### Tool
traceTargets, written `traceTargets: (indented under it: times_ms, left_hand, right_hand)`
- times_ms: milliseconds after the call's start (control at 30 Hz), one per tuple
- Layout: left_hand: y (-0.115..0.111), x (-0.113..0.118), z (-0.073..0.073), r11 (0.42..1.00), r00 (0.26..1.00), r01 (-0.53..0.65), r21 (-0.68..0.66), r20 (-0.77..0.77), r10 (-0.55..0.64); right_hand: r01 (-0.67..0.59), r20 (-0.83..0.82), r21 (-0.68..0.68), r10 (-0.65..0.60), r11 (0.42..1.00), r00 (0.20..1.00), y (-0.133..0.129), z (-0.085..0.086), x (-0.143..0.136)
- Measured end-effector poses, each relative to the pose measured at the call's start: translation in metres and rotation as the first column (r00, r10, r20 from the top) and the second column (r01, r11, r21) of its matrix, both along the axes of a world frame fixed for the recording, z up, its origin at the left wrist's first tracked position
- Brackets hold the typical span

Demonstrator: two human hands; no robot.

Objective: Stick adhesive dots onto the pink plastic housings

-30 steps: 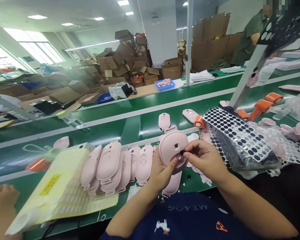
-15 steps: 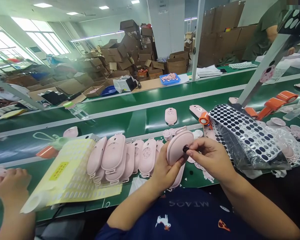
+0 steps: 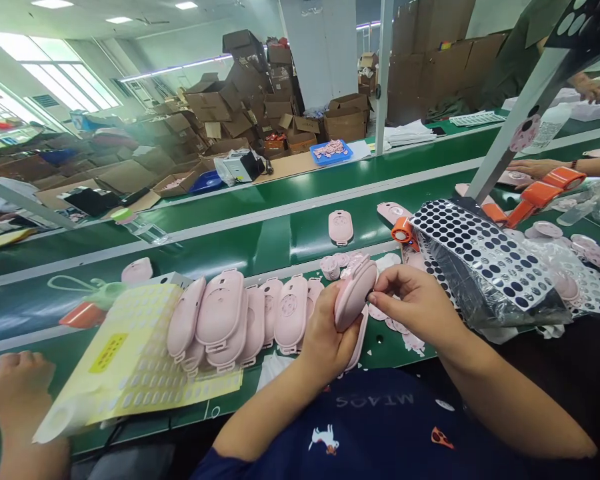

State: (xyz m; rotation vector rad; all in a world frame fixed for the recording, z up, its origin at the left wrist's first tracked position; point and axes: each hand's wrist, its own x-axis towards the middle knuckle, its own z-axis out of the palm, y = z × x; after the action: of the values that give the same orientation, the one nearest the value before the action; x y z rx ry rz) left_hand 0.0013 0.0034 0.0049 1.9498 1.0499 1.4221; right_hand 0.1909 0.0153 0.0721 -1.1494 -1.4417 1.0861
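My left hand (image 3: 327, 327) is wrapped round a pink oval plastic casing (image 3: 351, 301), tilted nearly edge-on above the bench. My right hand (image 3: 414, 299) is closed in a pinch at the casing's right side. A small black round sticker (image 3: 369, 298) shows at its fingertips, mostly hidden by them. Left of my hands, several pink casings (image 3: 222, 308) lie stacked and leaning on one another, partly over a yellow sticker sheet (image 3: 147, 343). Pink round discs (image 3: 330, 268) lie just behind the held casing.
Sheets of black round stickers (image 3: 485, 247) lie on plastic bags at right, beside orange handheld devices (image 3: 540, 197). Another person's hand (image 3: 20, 383) works at far left; a co-worker's hand (image 3: 540, 167) reaches in at right. A post (image 3: 510, 133) rises there. One casing (image 3: 341, 227) lies across the bench.
The held casing has turned more edge-on, and the black sticker is now mostly covered by my right fingertips. A co-worker's arm has come in at right. The view has shifted slightly.
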Motion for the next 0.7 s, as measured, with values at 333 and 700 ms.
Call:
traceTargets:
  times_ms: [333, 700]
  left_hand:
    - [0.014, -0.010, 0.012, 0.858, 0.973, 0.182, -0.480, 0.211, -0.089]
    - [0.022, -0.051, -0.005, 0.747, 0.792, 0.109, -0.656, 0.511, 0.334]
  right_hand:
    - [-0.089, 0.230, 0.064, 0.072, 0.994, 0.970, 0.008, -0.034, -0.001]
    - [0.106, 0.847, 0.267, -0.286, 0.958, 0.448, -0.009, -0.007, 0.125]
